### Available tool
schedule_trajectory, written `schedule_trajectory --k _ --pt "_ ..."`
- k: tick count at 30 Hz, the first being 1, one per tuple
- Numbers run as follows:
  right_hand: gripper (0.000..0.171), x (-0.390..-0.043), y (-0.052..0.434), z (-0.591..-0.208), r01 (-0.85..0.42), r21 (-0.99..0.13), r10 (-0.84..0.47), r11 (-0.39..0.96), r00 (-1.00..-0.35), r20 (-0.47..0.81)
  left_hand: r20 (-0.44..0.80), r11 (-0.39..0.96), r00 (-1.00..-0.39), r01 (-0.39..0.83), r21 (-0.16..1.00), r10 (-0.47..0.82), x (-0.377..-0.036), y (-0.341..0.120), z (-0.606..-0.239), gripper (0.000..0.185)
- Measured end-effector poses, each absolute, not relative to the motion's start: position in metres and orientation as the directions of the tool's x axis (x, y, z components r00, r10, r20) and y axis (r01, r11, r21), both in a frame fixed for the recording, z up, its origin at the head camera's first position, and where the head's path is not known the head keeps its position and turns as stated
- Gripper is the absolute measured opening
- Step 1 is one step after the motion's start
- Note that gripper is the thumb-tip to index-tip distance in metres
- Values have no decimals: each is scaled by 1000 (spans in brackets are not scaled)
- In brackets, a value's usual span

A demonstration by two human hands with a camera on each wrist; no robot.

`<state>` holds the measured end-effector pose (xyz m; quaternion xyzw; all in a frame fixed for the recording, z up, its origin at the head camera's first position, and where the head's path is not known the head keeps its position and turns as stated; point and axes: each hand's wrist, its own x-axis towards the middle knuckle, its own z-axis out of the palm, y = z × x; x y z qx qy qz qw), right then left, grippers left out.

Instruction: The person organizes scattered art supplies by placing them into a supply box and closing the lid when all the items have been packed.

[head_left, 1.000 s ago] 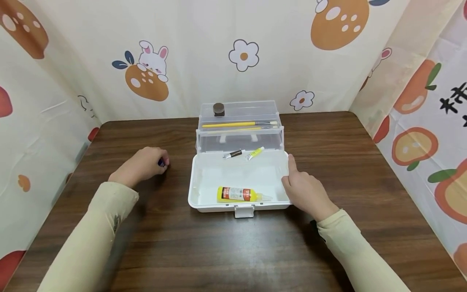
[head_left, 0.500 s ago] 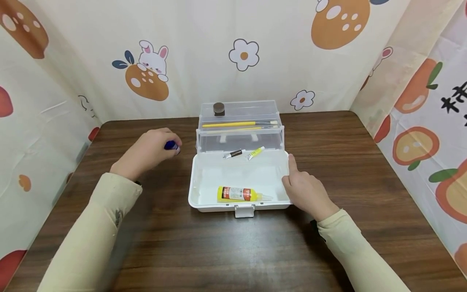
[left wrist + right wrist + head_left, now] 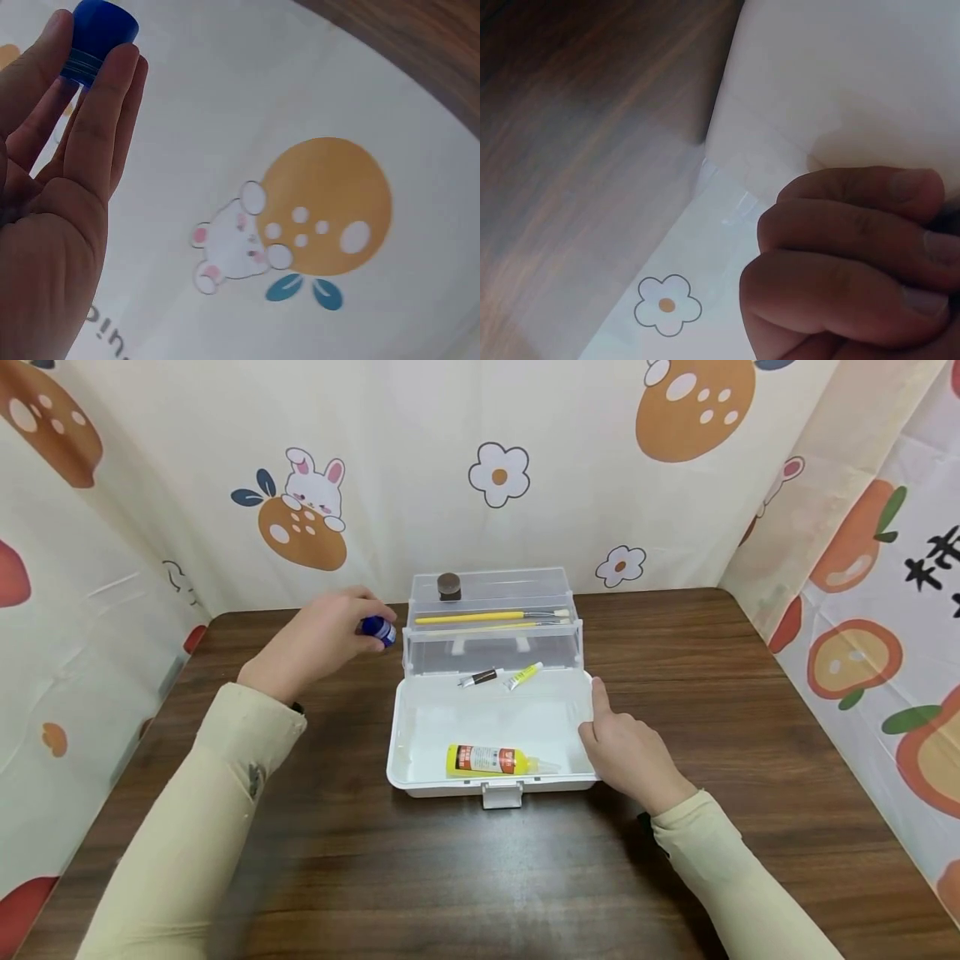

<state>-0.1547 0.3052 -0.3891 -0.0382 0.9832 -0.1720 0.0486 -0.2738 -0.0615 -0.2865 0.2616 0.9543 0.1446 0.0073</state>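
— What does the head view show?
— The left hand (image 3: 318, 635) pinches a small blue-capped bottle (image 3: 378, 629) in the air, just beside the clear raised tray (image 3: 492, 635) of the open box (image 3: 420, 727); the right hand (image 3: 630, 756) rests on the box's right rim, fingers curled, thumb up; a yellow glue bottle (image 3: 495, 760) lies inside, on the brown surface (image 3: 450, 877).

— And the left wrist view?
— Fingers (image 3: 97, 127) grip the bottle's blue cap (image 3: 97, 41) against a printed curtain (image 3: 322, 202).

— The right wrist view?
— Curled fingers (image 3: 855, 247) beside the white box wall (image 3: 840, 75).
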Motion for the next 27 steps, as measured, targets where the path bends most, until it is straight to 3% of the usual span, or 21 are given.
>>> schedule_trajectory --k 7,27 --pt "66 -155 306 -389 -68 -336 -96 940 -993 -68 75 815 -851 520 257 520 -283 -39 -272 40" --pt "68 -155 306 -388 -51 -344 -94 938 -989 -111 51 762 -771 636 126 635 -324 46 -253 31"
